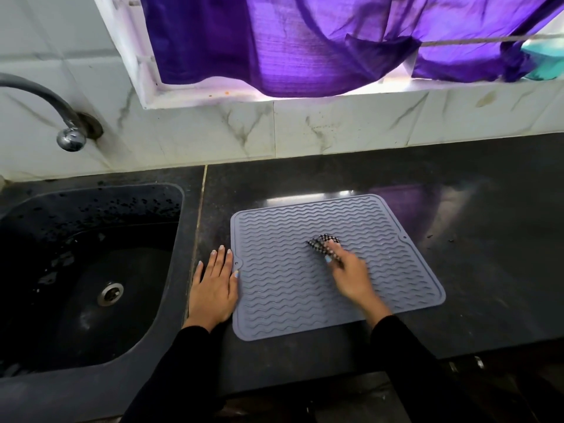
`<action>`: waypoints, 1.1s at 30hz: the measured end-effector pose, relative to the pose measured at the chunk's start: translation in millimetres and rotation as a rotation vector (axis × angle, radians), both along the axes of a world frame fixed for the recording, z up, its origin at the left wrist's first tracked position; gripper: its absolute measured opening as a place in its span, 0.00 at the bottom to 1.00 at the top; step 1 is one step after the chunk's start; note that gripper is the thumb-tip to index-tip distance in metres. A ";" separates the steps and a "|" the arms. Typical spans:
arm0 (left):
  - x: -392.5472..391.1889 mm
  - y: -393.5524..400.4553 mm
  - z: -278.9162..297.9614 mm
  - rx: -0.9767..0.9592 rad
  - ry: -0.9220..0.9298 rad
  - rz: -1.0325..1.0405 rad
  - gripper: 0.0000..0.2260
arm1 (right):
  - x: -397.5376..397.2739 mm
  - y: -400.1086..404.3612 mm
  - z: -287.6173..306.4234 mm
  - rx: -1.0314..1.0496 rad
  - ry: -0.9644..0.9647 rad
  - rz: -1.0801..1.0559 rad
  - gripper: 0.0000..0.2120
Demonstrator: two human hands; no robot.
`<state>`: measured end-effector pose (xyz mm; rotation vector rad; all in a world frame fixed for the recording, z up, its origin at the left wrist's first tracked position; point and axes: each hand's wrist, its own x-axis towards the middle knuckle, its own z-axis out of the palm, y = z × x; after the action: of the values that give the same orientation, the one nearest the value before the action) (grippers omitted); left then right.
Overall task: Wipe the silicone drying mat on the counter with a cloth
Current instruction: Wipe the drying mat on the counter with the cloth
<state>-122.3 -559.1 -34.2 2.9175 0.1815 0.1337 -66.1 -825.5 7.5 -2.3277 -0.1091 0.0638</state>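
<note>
A grey silicone drying mat [283, 288] with wavy ridges lies flat on the dark counter [473, 270]. My right hand [348, 274] is over the middle of the mat and grips a small black-and-white checked cloth [320, 241], bunched against the mat's surface. My left hand [213, 285] rests flat on the counter with straight fingers, its thumb side touching the mat's left edge by the small tab hole.
A black sink [76, 270] with a metal drain and water drops sits to the left of the mat. A tap [68, 137] curves out of the marble-tiled wall above it. Purple curtain [290, 41] hangs in the window behind. The counter's front edge runs just below the mat.
</note>
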 end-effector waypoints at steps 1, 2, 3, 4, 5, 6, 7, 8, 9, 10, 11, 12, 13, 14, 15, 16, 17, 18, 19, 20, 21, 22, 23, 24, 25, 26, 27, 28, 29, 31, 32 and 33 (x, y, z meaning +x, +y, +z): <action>-0.4 0.2 0.4 -0.002 0.006 -0.001 0.35 | 4.7 -4.4 7.9 0.195 0.092 -0.056 0.19; 0.0 0.4 0.7 -0.004 0.011 -0.004 0.36 | 9.5 -7.9 16.1 0.400 0.164 -0.122 0.18; 0.1 0.7 1.0 -0.009 0.014 -0.007 0.36 | 14.3 -11.4 20.7 0.486 0.201 -0.194 0.18; 0.3 1.2 1.0 -0.013 0.016 -0.008 0.36 | 15.0 -12.2 24.7 0.473 0.206 -0.224 0.18; 1.0 1.5 1.1 -0.017 0.016 -0.008 0.36 | 11.9 -9.4 29.7 0.376 0.194 -0.229 0.19; 1.4 1.8 0.9 -0.019 0.016 -0.009 0.37 | 6.7 -4.5 31.9 0.260 0.141 -0.201 0.19; 1.3 1.9 0.8 -0.022 0.015 -0.009 0.37 | 0.0 2.9 29.6 0.092 0.057 -0.127 0.21; 1.5 1.8 0.4 -0.025 0.011 -0.009 0.37 | -7.9 12.0 24.2 -0.064 -0.003 -0.034 0.24; 1.3 2.2 -0.2 -0.026 0.010 -0.009 0.37 | -15.6 21.0 16.4 -0.209 -0.043 0.044 0.26; 1.6 2.8 -0.7 -0.025 0.013 -0.007 0.36 | -21.7 29.2 8.6 -0.344 -0.075 0.091 0.26; 1.8 3.3 -1.2 -0.025 0.015 -0.006 0.36 | -25.6 35.1 2.3 -0.445 -0.092 0.100 0.25; 2.0 3.4 -1.4 -0.028 0.014 -0.004 0.36 | -28.9 38.7 -0.3 -0.519 -0.105 0.087 0.24; 2.0 3.5 -1.6 -0.032 0.013 -0.003 0.36 | -30.8 41.2 -1.6 -0.571 -0.112 0.074 0.24; 2.0 3.4 -1.8 -0.036 0.011 -0.003 0.36 | -31.9 42.9 -1.8 -0.609 -0.116 0.065 0.24; 1.9 3.1 -1.9 -0.041 0.008 -0.005 0.36 | -32.7 44.6 -1.7 -0.645 -0.119 0.061 0.24; 1.9 2.9 -1.7 -0.047 0.003 -0.006 0.35 | -32.8 46.4 -2.2 -0.670 -0.126 0.059 0.24; 2.0 2.7 -1.2 -0.050 -0.002 -0.006 0.35 | -32.0 48.6 -2.3 -0.703 -0.127 0.066 0.24; 2.0 2.7 -0.7 -0.049 -0.005 -0.005 0.35 | -31.3 50.9 -3.1 -0.730 -0.127 0.080 0.23; 1.9 2.8 -0.3 -0.047 -0.005 -0.004 0.35 | -31.5 53.5 -2.3 -0.762 -0.125 0.099 0.23; 1.3 2.6 0.3 -0.044 -0.004 -0.004 0.35 | -30.9 55.3 -1.8 -0.784 -0.126 0.123 0.23; 0.7 2.3 0.8 -0.044 -0.001 -0.004 0.35 | -29.7 55.2 0.4 -0.803 -0.127 0.151 0.23; 0.4 2.2 1.1 -0.044 0.001 -0.005 0.36 | -27.5 53.3 4.9 -0.786 -0.130 0.170 0.23; -0.3 2.0 1.4 -0.045 0.002 -0.006 0.36 | -22.6 49.0 7.6 -0.730 -0.129 0.183 0.22; -0.5 1.8 1.7 -0.049 -0.002 -0.007 0.36 | -15.4 42.0 11.1 -0.612 -0.107 0.183 0.21; -0.6 1.4 1.7 -0.055 -0.007 -0.006 0.36 | -7.0 33.1 16.0 -0.455 -0.032 0.168 0.21; -0.6 1.0 1.8 -0.056 -0.008 -0.005 0.36 | 1.7 22.7 23.0 -0.286 0.085 0.141 0.21; -0.1 0.7 1.8 -0.052 -0.006 -0.003 0.37 | 8.3 14.2 31.6 -0.124 0.195 0.085 0.19; 0.0 0.6 1.9 -0.048 -0.004 -0.002 0.37 | 11.9 7.3 36.9 -0.001 0.230 0.001 0.17; 0.3 0.5 2.0 -0.047 -0.004 -0.001 0.37 | 12.2 3.8 40.1 0.053 0.204 -0.077 0.17; 0.9 0.5 1.6 -0.043 -0.005 -0.001 0.36 | 4.6 7.7 37.2 -0.108 0.056 -0.125 0.21; 0.7 0.9 1.2 -0.038 -0.009 -0.001 0.36 | -3.5 13.1 32.1 -0.219 -0.014 -0.103 0.22; 0.7 1.0 0.5 -0.037 -0.014 -0.001 0.36 | -11.1 18.2 25.3 -0.323 -0.064 -0.061 0.22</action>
<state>-121.6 -558.1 -33.7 2.8791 0.1781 0.1496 -77.2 -807.3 32.8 -2.6550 -0.0625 -0.0261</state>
